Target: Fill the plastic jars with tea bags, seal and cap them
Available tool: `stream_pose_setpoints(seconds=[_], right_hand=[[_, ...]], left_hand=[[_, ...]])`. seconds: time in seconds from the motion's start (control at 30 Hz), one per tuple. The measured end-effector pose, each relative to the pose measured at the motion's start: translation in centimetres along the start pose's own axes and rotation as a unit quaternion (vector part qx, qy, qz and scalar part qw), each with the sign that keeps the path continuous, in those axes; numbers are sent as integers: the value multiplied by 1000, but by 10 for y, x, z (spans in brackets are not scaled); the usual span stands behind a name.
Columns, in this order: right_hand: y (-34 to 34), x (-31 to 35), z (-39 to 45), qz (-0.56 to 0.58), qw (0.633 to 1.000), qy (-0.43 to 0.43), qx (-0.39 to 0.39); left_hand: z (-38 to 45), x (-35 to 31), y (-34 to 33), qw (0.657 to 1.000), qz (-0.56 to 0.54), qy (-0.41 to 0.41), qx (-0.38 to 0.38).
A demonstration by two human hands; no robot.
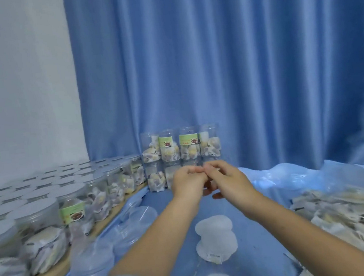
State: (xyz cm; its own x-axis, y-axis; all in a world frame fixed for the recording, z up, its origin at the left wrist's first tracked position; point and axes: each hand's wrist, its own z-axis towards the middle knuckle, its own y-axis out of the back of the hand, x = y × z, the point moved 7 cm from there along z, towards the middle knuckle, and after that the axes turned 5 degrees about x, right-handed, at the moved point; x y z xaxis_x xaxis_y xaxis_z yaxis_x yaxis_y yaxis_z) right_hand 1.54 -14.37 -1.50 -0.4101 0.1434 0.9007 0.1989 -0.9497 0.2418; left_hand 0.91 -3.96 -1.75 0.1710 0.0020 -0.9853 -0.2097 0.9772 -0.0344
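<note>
Four stacked jars (181,146) behind hands, tea bags (350,213) heaped right.

green labels (166,141) on far stacked jars (170,148), another green label (72,211) on a left jar (75,210), print too blurred to read

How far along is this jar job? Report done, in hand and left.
Done: capped jars of tea bags fill the left side, with more stacked by the curtain. In hand: left hand and right hand pinch something thin together. Left: empty jars, seal discs and loose tea bags.
</note>
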Motion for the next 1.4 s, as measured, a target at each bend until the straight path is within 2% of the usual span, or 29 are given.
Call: stream_pose_setpoints(seconds=[0.17,0.3,0.37,0.47,0.57,0.6,0.7,0.77,0.83,0.97,1.13,1.4], right_hand=[[46,-48,79,7,999,-36,-35],[70,-60,155,11,996,-72,-47],[77,-60,192,22,995,-86,-52],[85,-62,239,29,992,-109,-56],[91,-72,275,9,989,-147,-29],[93,-76,285,0,987,-161,-20],[100,-88,313,-11,983,-184,-22],[104,-94,330,-11,983,-181,-37],[105,-99,342,-31,984,-170,-47],[105,-100,346,-146,978,-146,-30],[94,-88,323,-240,963,-122,-2],[84,-62,216,-203,975,-6,-84]], left_hand=[[101,14,-48,998,46,5,47],[183,6,-63,994,80,25,76],[225,-8,-66,986,148,11,78],[286,-25,-69,948,305,8,90],[332,-21,-78,945,276,106,141],[345,-21,-80,938,294,115,144],[384,-21,-84,887,438,69,130],[400,-12,-89,865,479,50,137],[409,-3,-91,868,481,30,121],[405,-2,-85,887,456,-50,52],[362,-16,-74,902,413,-115,50],[242,-27,-46,909,375,-168,64]])
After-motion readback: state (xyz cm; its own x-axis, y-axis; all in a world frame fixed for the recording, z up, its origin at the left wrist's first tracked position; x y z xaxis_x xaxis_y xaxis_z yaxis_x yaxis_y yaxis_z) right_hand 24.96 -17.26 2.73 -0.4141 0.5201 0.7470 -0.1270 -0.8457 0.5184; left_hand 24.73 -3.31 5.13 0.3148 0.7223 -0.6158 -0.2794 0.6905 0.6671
